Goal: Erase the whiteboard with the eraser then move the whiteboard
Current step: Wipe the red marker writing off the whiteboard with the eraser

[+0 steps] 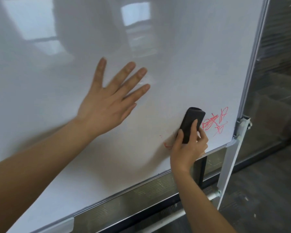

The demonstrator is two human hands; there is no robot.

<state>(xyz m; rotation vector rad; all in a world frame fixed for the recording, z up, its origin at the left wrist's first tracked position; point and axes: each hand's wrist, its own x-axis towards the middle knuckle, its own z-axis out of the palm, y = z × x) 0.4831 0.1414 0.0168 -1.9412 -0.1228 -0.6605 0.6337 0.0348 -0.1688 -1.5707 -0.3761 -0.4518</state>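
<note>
Left hand (pixel 106 101) spread flat on the whiteboard (pixel 183 56), right hand (pixel 188 145) gripping the eraser (pixel 191 122) beside the red scribble (pixel 216 122) near its lower right corner — I'd press firmly, sweeping right.

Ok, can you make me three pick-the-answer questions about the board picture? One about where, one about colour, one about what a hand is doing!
1. Where is the writing left on the whiteboard?
A. top left
B. lower right corner
C. middle

2. What colour is the writing?
A. blue
B. green
C. red

3. What is the left hand doing?
A. pressing flat on the board
B. holding a pen
C. making a fist

Answers: 1 B, the scribbles sit near the lower right corner. 2 C, the marks are red. 3 A, its fingers are spread straight on the board while the right hand holds the black eraser.
</note>
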